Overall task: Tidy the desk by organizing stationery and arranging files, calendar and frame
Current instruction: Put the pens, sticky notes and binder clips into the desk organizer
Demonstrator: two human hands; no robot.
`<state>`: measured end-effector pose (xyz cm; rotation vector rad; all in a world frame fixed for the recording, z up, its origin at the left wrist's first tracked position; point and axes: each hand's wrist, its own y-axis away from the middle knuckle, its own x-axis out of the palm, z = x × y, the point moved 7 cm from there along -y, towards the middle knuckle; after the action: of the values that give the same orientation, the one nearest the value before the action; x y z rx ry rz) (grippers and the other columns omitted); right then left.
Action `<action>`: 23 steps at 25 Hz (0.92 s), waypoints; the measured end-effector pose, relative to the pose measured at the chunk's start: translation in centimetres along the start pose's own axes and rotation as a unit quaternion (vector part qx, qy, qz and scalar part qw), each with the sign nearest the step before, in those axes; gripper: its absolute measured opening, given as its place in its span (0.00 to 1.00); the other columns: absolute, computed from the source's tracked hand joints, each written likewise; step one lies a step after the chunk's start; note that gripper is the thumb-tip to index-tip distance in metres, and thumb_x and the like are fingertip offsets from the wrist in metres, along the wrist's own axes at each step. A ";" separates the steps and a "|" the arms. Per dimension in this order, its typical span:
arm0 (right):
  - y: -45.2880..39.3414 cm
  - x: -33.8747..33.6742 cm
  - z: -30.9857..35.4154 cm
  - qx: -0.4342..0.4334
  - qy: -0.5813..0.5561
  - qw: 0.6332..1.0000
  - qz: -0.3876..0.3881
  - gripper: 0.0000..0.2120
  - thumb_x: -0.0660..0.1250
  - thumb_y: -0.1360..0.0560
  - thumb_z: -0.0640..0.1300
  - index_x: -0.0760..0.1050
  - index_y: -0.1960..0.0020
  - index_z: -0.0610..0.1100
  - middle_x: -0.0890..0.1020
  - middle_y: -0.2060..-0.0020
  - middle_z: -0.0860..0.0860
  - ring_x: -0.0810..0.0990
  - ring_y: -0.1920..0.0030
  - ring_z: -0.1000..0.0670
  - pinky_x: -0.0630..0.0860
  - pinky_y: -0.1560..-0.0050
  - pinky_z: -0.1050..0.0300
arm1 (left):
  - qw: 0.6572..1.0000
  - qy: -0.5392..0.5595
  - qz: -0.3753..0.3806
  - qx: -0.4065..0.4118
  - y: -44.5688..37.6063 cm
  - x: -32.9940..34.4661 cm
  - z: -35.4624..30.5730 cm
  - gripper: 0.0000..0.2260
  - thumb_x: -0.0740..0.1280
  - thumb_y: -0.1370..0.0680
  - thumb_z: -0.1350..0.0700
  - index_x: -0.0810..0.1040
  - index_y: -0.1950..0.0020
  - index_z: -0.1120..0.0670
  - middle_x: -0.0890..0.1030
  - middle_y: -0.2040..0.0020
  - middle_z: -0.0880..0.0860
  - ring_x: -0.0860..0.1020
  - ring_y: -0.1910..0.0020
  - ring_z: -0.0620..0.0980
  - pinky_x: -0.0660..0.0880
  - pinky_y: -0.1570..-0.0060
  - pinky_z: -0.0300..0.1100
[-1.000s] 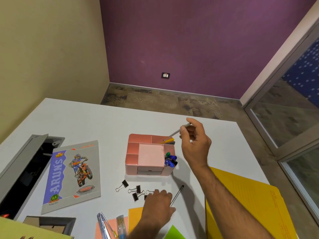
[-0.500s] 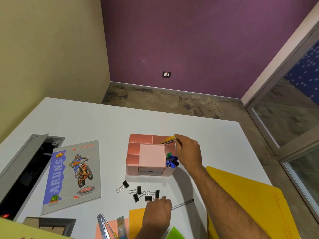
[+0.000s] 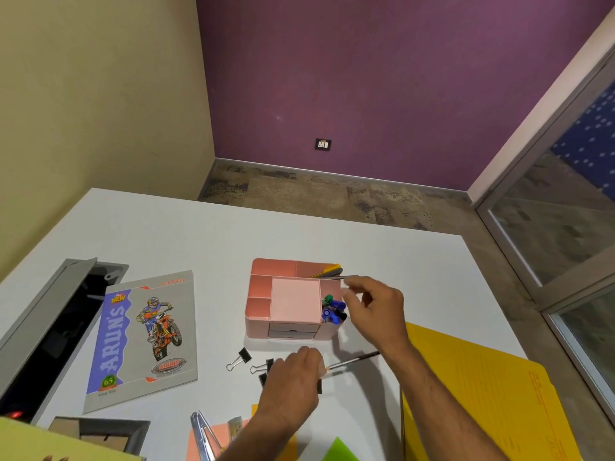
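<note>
An office room.
White desk (image 3: 173, 227) with a cable hatch (image 3: 50, 314), glass partition (image 3: 565, 227), folders (image 3: 482, 394), stationery organizer (image 3: 263, 277).

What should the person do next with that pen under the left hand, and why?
Probably lift the pen and drop it into the pink organizer. The left hand pinches its near end on the desk, while the right hand hovers beside the back compartment where other pens sit.

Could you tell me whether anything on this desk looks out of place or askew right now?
Yes: black binder clips lie scattered loose in front of the pink organizer, and a pen lies loose at a slant by the left hand. Nothing looks spilled or damaged.
</note>
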<state>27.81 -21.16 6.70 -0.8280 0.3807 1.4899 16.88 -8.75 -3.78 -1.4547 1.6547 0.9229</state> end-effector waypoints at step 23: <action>-2.6 0.8 2.8 0.059 -0.101 0.993 -0.007 0.07 0.72 0.28 0.34 0.81 0.55 0.45 0.84 0.59 0.52 0.83 0.57 0.54 0.77 0.61 0.70 | 0.963 0.097 -0.200 -0.150 2.2 -6.9 14.0 0.10 0.57 0.23 0.42 0.73 0.49 0.44 0.77 0.53 0.43 0.74 0.48 0.50 0.66 0.47 0.49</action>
<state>29.63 -18.33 8.72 -0.5783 0.3083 1.5074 16.26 7.05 -4.19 -2.0510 1.3135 0.8432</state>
